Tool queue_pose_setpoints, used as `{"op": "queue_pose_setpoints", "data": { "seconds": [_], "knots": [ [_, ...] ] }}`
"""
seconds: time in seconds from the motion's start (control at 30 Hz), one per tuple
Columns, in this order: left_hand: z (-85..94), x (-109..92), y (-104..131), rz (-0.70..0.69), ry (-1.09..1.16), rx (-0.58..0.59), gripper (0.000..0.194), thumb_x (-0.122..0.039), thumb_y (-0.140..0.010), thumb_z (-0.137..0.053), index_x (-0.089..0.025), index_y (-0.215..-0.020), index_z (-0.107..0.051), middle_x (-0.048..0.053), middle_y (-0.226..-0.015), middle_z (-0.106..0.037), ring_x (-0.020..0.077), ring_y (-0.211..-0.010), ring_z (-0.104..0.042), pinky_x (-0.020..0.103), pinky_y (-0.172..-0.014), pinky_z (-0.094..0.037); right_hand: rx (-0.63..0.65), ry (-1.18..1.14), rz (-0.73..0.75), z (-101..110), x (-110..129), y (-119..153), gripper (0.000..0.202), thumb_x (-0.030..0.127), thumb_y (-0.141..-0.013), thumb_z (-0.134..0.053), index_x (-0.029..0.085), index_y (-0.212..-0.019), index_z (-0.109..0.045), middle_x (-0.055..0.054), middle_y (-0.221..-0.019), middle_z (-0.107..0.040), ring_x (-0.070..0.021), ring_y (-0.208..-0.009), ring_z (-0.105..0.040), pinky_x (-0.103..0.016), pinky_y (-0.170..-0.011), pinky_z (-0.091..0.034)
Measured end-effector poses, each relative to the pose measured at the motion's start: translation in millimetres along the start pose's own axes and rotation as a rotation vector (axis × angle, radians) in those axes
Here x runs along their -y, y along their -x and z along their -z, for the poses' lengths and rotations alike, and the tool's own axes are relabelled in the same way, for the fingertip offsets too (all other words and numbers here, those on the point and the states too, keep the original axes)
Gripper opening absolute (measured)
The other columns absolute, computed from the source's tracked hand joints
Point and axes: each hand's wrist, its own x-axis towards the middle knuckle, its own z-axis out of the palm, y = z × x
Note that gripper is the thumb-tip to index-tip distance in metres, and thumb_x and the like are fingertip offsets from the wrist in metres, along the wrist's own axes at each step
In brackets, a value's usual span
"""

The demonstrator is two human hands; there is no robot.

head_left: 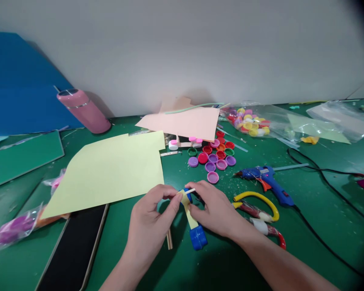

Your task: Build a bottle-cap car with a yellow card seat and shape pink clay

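Observation:
My left hand (151, 218) pinches a thin white stick (189, 191) between thumb and forefinger, across the far end of a narrow yellow paper strip (191, 219). Blue bottle caps (198, 237) sit at the near end of this strip, and more blue shows at its far end, partly behind my fingers. My right hand (214, 208) is closed around the far end, its thumb at the strip's edge. Beneath my left hand, thin wooden sticks (169, 239) lie on the green table. How the stick meets the strip is hidden by fingertips.
Loose coloured caps (212, 177) lie ahead. At right are a blue glue gun (265, 174) with its cord and yellow-handled pliers (273, 206). Left are pale yellow card (115, 169), a phone (75, 246) and a pink bottle (86, 113). Pink card (182, 123) lies behind.

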Motion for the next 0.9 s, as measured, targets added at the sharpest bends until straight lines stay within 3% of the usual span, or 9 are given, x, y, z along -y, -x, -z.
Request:
{"op": "queue_pose_setpoints", "data": {
  "seconds": [0.6,0.9],
  "knots": [
    [4.4,-0.7,-2.3,-0.024,-0.053,0.020,0.008,-0.028,-0.075,-0.057,-0.021,-0.072,-0.060,0.000,-0.071,-0.063,0.0144,-0.066,-0.058,0.024,-0.061,-0.045,0.003,0.011,0.007,-0.2,-0.1,-0.5,0.039,0.021,-0.073,-0.054,0.023,-0.111,-0.050,-0.004,-0.094,-0.055,-0.0199,-0.087,-0.051,-0.030,-0.074,-0.040],
    [6.1,1.6,-3.8,-0.060,-0.035,0.096,0.008,-0.023,-0.078,-0.054,-0.020,-0.072,-0.059,0.000,-0.074,-0.058,0.0124,-0.068,-0.055,0.023,-0.061,-0.042,0.004,0.013,0.001,-1.3,-0.4,-0.7,0.037,0.023,-0.073,-0.054,0.022,-0.109,-0.051,-0.004,-0.094,-0.055,-0.0202,-0.087,-0.052,-0.030,-0.073,-0.041]
  ]
}}
